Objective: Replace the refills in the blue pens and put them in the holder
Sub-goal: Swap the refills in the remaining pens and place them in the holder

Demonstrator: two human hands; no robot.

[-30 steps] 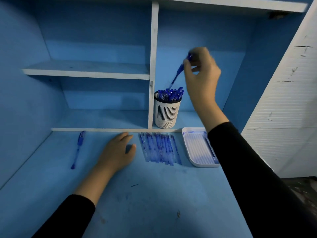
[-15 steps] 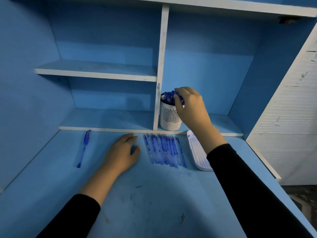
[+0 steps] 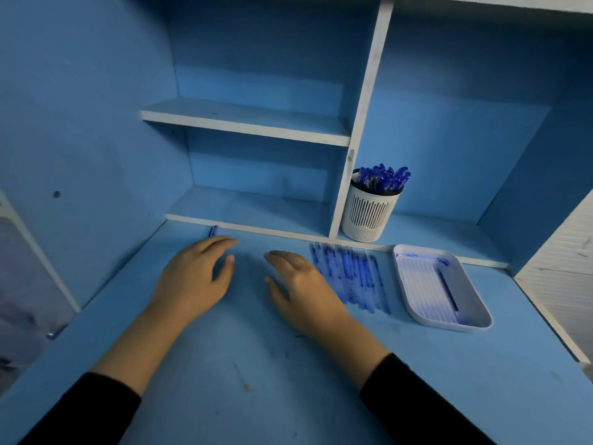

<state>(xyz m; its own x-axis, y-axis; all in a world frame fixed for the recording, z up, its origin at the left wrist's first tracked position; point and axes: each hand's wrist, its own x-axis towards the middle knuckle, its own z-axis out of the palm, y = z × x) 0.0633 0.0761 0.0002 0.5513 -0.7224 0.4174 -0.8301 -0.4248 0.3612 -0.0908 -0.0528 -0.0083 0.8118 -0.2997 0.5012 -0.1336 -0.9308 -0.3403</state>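
**Next pen: reach for the lone one far left of the holder**

The blue-painted wooden table (image 3: pixel 288 396) carries everything in front of the holder. Both hands lie low over it and hold nothing. The left hand (image 3: pixel 192 277) is well to the left of the holder, its fingers (image 3: pixel 221 244) loosely spread and a little bent. The right hand (image 3: pixel 301 284) is nearer the holder, its fingers straight and relaxed.

The white rectangular plastic tray (image 3: pixel 449 326) sits in front of the holder and to its right, with one dark slim refill (image 3: pixel 447 290) in it. The white slotted cylindrical holder (image 3: pixel 365 213) stands on the low shelf against the upright divider, packed with blue capped pens (image 3: pixel 383 178). Just in front of it lies a row of slim clear-blue sticks (image 3: pixel 349 277); whether these are refills or barrels is too blurred to tell.

The single blue pen (image 3: pixel 212 231) is far left of the holder, only its end showing past the left fingertips.

That pen looks like the one to take now. It would be best pinched at mid-barrel with the left hand and lifted clear of the shelf edge. The right hand would then be free to unscrew the tip without brushing the row.
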